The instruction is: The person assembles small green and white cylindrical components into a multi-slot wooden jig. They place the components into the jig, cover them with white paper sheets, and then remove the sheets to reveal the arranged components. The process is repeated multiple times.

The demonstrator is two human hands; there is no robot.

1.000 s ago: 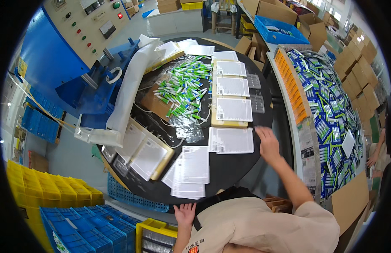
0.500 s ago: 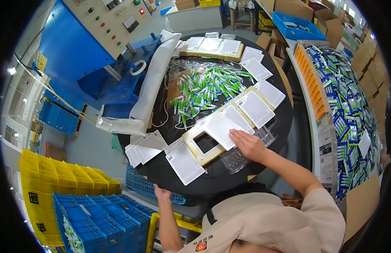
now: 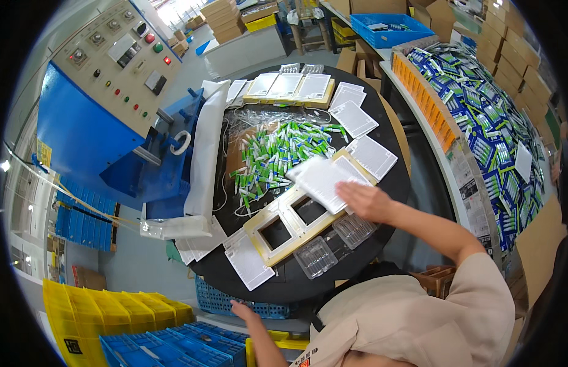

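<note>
My right hand (image 3: 365, 200) lies closed on the edge of a white printed card (image 3: 324, 183), fingers on top and thumb hidden. The card is tilted, its far left corner raised and blurred. Below it runs a long cream-yellow frame (image 3: 294, 222) with two square openings uncovered and another white card on its right end. Two clear plastic blister trays (image 3: 316, 257) lie along the frame's near side. My left hand (image 3: 242, 310) is low by the near left rim of the round black table (image 3: 296, 284), above a blue basket (image 3: 213, 298); its fingers are too unclear to read.
Green-and-white tubes (image 3: 284, 153) are heaped mid-table. A second frame (image 3: 324, 100) bearing cards stands at the far side, with loose cards (image 3: 354, 118) around. A blue press (image 3: 94, 134) is on the left, stacked crates (image 3: 112, 309) lower left, a bin of packed blisters (image 3: 474, 116) right.
My right hand has drawn the white card up and rightward, uncovering a second opening in the frame. The whole view has shifted; my left hand stays near the table's rim.
</note>
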